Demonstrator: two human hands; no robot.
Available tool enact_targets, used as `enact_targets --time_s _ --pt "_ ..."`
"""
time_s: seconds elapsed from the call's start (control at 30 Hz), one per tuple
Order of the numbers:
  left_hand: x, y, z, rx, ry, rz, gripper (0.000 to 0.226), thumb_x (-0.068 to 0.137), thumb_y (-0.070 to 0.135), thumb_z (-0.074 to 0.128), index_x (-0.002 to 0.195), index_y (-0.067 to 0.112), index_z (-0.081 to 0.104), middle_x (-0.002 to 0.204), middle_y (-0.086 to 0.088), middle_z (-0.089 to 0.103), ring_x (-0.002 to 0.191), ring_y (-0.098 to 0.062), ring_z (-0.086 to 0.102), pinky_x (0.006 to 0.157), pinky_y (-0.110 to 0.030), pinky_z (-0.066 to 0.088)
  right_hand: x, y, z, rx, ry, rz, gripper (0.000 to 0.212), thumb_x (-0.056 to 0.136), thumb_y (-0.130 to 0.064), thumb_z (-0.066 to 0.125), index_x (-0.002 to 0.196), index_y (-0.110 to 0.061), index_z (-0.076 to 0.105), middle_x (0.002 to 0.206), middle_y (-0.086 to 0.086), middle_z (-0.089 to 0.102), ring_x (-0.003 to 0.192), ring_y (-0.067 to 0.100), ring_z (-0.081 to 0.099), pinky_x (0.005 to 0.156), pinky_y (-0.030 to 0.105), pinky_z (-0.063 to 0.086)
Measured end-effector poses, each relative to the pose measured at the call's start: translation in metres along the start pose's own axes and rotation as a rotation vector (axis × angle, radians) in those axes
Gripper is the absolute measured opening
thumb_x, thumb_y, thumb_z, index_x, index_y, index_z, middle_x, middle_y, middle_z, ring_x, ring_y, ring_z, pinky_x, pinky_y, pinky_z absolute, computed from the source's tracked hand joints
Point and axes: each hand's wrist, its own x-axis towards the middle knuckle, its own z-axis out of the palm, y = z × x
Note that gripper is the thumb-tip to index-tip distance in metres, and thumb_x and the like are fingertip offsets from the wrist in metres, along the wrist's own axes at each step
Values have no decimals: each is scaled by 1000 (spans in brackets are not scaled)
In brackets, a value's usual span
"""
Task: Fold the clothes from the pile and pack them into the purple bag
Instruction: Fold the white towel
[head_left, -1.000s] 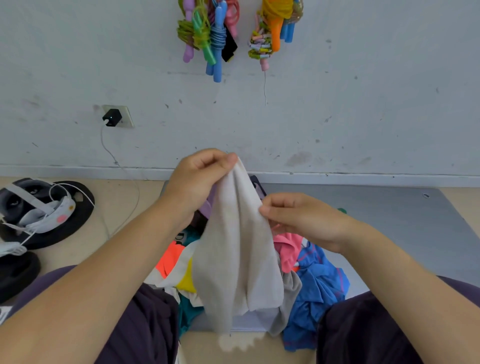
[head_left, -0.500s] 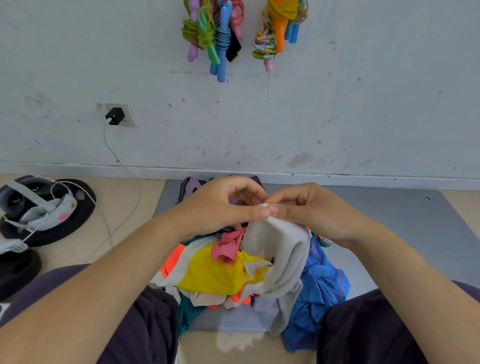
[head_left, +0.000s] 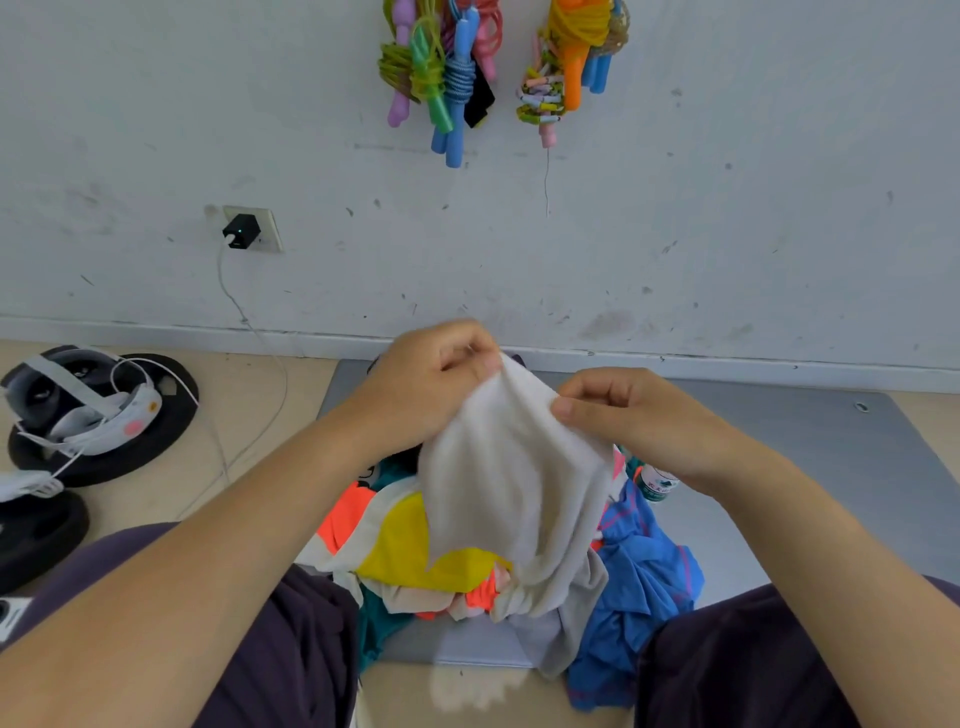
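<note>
The white cloth (head_left: 511, 483) and hands cover the centre of the clothes pile (head_left: 415, 561); the jump ropes (head_left: 447, 78) run off the top edge.

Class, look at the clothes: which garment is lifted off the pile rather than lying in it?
The white garment. The left hand and right hand pinch its top edge, while the yellow and blue clothes lie below.

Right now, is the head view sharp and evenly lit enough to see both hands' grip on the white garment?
Head view: even light, no glare; wide-angle bend in the baseboard; left hand and right hand pinch the white garment, edges slightly soft.
</note>
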Motion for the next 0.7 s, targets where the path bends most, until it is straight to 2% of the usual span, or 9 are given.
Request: enact_targets --time_s 0.1,0.17,0.2,0.27,0.37,0.43,0.53,0.6,0.7 --pt "8 -3 -10 -27 358 -34 17 97 19 55 82 23 60 70 7 57 61 -2 47 57 -14 37 -1 4 -6 -166 -110 80 17 96 -29 59 84 -20 68 80 -6 64 76 6 56 80 28 44" --pt "9 -3 -12 -67 449 -96 17 94 18 57 80 26 61 66 12 57 56 5 49 54 -8 36 -2 5 -7 -155 -108 83 19 98 -26 55 88 -12 65 81 -1 60 78 11 52 81 31 42" --pt "7 -2 -10 -81 397 -110 12 93 21 60 83 28 62 63 13 57 53 4 49 53 -8 36 -2 4 -6 -114 -85 61 20 99 -24 54 91 -9 64 82 2 59 78 12 51 80 30 42" --pt "2 2 -2 -84 121 -132 9 88 39 66 96 35 66 71 13 66 63 1 58 62 -10 41 -2 -1 0 14 -45 -13 17 97 -24 56 89 -12 66 80 5 61 76 11 53 74 24 43" --pt "-9 8 19 -74 -303 -164 52 73 73 60 106 34 68 106 1 70 100 -16 66 91 -34 50 -4 -7 9 251 -38 -69 20 88 -31 64 91 -12 70 86 21 67 79 18 62 70 24 49" --pt "-12 8 27 -105 -380 -141 61 73 74 57 99 20 69 94 -10 68 88 -23 66 86 -39 51 -5 -9 11 365 -31 -76 19 85 -29 67 90 -11 69 83 15 69 71 17 65 62 22 51" --pt "-6 8 23 -170 -142 -51 52 80 62 59 85 11 66 72 2 46 66 -8 43 64 -26 35 -4 -8 8 359 40 -59 9 85 -27 66 86 -19 70 77 3 63 63 10 56 56 17 44" --pt "2 5 14 -289 153 -52 54 84 52 58 80 -2 54 70 -2 39 65 -11 38 62 -27 30 -4 -5 5 332 34 -32 10 88 -28 65 84 -22 71 78 -2 63 66 9 54 59 15 45" --pt "11 -5 -4 -366 507 -136 49 94 45 55 78 -1 46 71 -7 39 68 -17 38 66 -32 30 -6 -4 1 272 -13 -22 19 93 -23 61 77 -23 71 73 -7 65 63 4 57 57 11 44"
